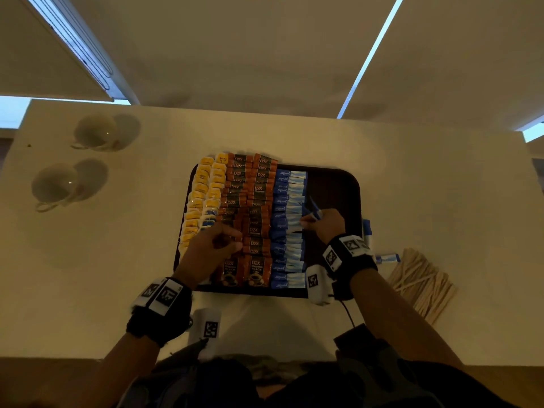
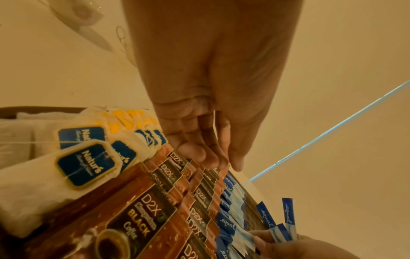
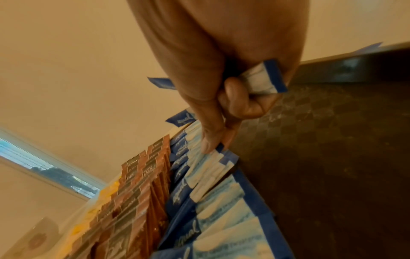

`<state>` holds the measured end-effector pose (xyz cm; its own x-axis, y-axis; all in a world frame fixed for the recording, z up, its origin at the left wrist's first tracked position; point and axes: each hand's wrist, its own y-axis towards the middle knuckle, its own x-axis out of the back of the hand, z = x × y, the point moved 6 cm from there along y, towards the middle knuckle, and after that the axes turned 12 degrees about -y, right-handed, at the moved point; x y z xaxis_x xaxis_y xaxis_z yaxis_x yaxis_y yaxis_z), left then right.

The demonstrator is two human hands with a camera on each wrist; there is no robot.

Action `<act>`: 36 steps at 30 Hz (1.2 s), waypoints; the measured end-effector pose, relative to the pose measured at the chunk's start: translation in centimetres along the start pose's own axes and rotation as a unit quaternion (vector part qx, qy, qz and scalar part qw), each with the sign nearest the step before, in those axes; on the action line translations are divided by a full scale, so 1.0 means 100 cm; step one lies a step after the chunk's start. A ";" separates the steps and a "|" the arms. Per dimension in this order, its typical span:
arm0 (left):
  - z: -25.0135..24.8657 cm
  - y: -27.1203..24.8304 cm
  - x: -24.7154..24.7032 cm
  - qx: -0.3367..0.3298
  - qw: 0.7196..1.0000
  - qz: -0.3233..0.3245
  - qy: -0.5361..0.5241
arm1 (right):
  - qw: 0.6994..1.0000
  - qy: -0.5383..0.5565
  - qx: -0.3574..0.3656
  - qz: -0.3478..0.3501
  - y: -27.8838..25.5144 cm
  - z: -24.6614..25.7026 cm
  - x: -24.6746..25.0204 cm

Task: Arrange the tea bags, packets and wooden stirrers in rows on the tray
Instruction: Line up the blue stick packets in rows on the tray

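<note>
On the tabletop (image 1: 412, 187), the tray (image 1: 332, 184) keeps bare floor along its right rim. Beside that gap, the right hand (image 1: 326, 225) clamps spare blue packets (image 3: 261, 78) while pinching one in the blue row (image 1: 290, 225). Left hand (image 1: 210, 251), fingers straight, rests on the coffee packets (image 1: 250, 201). Stirrers (image 1: 421, 281) lie off-tray, right.

Yellow tea bags (image 1: 203, 198), brown coffee packets (image 1: 250, 207), blue-and-white sweetener packets (image 1: 290, 219), dark checker-textured tray (image 1: 335, 189)

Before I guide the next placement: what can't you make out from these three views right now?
- Head view: near ends of the tea bags and coffee packets, behind the left hand.
- How many blue packets the right hand grips: fingers cover them.
- Stirrers: too dim to count.
- Tray: near edge behind wrist cameras.
</note>
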<state>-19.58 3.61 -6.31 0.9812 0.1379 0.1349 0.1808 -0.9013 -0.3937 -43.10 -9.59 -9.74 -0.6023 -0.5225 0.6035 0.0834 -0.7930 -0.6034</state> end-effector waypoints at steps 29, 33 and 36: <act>-0.060 -0.006 -0.064 -0.011 0.996 0.083 0.023 | 0.970 0.234 0.031 0.057 -0.098 -0.018 0.002; -0.051 -0.008 -0.058 -0.034 0.996 0.054 0.058 | 0.973 0.230 0.003 0.002 -0.087 -0.030 0.003; -0.048 -0.009 -0.045 -0.051 0.996 0.014 0.068 | 0.984 0.174 -0.032 -0.031 -0.064 -0.047 0.003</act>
<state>-24.48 1.80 -2.25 0.9665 0.0619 0.2491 0.1391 -0.9420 -0.3055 -47.51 -3.21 -8.12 -0.8407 -0.3260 0.4324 -0.0053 -0.7934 -0.6086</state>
